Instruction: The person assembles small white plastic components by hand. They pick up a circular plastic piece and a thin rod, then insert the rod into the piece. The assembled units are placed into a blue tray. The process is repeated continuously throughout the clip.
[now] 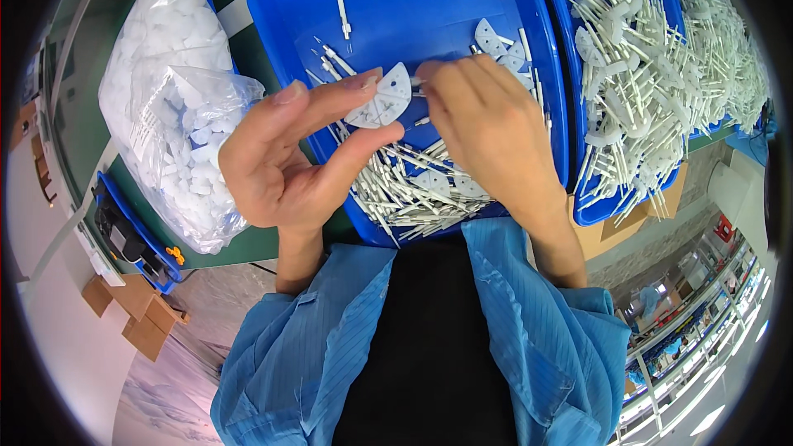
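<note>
One tray (446, 8) holds rods (398, 205); left hand (285, 153) pinches white plate (395, 101), right hand's (491, 120) grip unclear.

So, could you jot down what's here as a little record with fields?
Left hand: pinches a white fan-shaped plate
Right hand: close beside the plate; grip too blurred to tell
Middle: large blue tray holding white rods
Left side: clear bag of white pieces
Right side: second blue tray heaped with white parts
Sleeves: blue
</note>
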Demonstrator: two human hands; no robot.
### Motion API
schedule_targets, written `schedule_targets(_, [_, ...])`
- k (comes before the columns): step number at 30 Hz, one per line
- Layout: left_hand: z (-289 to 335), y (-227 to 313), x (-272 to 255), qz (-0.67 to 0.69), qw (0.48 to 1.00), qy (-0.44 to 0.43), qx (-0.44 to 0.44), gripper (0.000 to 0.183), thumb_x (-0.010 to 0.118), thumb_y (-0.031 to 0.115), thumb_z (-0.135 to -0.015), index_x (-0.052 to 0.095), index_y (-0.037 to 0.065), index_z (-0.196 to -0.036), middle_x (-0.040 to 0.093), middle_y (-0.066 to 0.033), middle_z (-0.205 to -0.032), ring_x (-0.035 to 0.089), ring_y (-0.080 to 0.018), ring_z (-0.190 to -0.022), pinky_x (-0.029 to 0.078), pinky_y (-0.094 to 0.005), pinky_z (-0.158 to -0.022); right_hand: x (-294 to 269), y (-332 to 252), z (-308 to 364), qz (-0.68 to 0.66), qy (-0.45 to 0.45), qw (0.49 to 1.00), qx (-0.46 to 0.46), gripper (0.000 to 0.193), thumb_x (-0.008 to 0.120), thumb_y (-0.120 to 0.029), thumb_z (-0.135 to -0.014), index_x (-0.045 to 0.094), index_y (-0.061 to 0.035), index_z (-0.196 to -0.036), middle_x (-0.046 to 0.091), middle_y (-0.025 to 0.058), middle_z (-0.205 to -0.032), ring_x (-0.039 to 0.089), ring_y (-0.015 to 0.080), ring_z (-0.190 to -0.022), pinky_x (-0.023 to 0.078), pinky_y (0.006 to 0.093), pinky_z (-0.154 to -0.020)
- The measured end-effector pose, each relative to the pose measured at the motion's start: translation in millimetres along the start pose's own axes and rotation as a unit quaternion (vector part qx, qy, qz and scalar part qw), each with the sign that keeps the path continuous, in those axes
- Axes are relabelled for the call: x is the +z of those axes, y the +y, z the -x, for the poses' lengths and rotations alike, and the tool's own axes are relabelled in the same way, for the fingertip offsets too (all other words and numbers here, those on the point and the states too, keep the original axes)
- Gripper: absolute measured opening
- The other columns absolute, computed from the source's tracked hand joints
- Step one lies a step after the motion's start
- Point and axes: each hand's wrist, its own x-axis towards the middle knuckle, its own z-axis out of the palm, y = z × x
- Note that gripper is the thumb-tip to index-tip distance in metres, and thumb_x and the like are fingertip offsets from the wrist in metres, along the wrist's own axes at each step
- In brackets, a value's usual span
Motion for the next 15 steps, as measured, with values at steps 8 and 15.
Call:
schedule_targets(8, [-1.2,-1.2,8.2,-0.008,1.0,0.024,0.01,0.066,0.083,-0.012,-0.067,0.05,-0.008,-0.124,0.07,-0.027,-0.094,0.072,-0.0349,-0.091,0.058,-0.0455,-0.084,-38.2,-35.8,3.0,-0.317,0.047,0.925,0.204,0.023,0.065,0.001,-0.089,0.057,-0.0032,-0.111,0.065,0.0072,-0.082,0.05,0.0128,-0.053,0.038,0.0247,-0.048])
schedule_targets(15, [-1.5,1.5,7.0,-0.029,0.999,-0.013,0.03,0.056,0.082,-0.007,-0.073,0.054,-0.009,-0.122,0.07,-0.0282,-0.095,0.072,-0.0349,-0.093,0.059,-0.0431,-0.083,-26.4,-39.9,-1.5,-0.173,0.118,0.977,0.044,0.03,0.081,-0.006,-0.077,0.066,-0.0047,-0.103,0.071,0.0026,-0.086,0.055,0.0088,-0.049,0.042,0.0217,-0.046])
